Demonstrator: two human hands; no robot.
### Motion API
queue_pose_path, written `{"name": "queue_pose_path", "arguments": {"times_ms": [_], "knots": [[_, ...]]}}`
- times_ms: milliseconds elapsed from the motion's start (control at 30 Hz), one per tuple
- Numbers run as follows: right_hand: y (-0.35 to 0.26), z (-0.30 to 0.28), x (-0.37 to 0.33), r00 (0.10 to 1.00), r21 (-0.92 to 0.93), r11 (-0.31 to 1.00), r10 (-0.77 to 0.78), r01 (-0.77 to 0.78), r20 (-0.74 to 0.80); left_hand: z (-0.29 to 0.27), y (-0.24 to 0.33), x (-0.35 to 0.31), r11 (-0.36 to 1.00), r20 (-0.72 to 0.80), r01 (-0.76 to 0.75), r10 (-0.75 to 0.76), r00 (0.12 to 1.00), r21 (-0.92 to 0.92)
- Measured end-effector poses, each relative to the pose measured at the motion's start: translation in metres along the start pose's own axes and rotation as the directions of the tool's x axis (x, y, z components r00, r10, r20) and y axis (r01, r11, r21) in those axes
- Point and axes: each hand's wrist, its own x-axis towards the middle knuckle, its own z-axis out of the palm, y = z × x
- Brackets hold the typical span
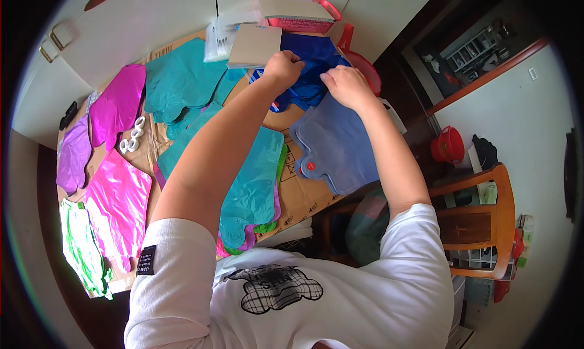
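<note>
By the far right corner of the surface, the left hand was curled and the right hand bent over dark-blue plastic sheets, any grip impossible to tell; handling seemed unfinished there; teal sheets lay by the far edge.

Looks like home room: white cupboard doors, wooden chair, red bucket.

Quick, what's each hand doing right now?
Left hand: fingers curled, over dark blue plastic; grip unclear.
Right hand: fingers bent, beside the same plastic; grip unclear.
</note>
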Motion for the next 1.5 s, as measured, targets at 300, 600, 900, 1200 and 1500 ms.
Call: {"name": "queue_pose_path", "arguments": {"times_ms": [300, 600, 900, 1200, 1500], "knots": [[0.002, 0.009, 0.034, 0.949, -0.051, 0.949, 0.307, -0.311, -0.069, -0.002, 0.009, -0.006, 0.999, 0.062, 0.034, -0.033, 0.998, -0.005], [-0.027, 0.009, 0.045, 1.0, -0.006, 1.0, -0.023, 0.023, -0.009, 0.001, 0.004, -0.003, 0.994, -0.141, 0.069, -0.081, 0.987, -0.085], [-0.007, 0.029, 0.082, 0.96, 0.069, 0.997, 0.02, -0.041, 0.279, -0.03, 0.048, -0.014, 0.975, -0.303, -0.213, 0.224, 0.926, 0.069], [0.028, 0.047, 0.108, 0.965, 0.229, 0.972, -0.102, 0.046, 0.24, -0.142, 0.147, -0.054, 0.905, -0.302, -0.424, 0.412, 0.86, 0.026], [0.014, 0.031, 0.088, 0.968, 0.128, 0.989, 0.042, -0.076, 0.248, -0.197, 0.119, -0.226, 0.452, 0.012, -0.608, 0.796, 0.605, 0.653]]}}
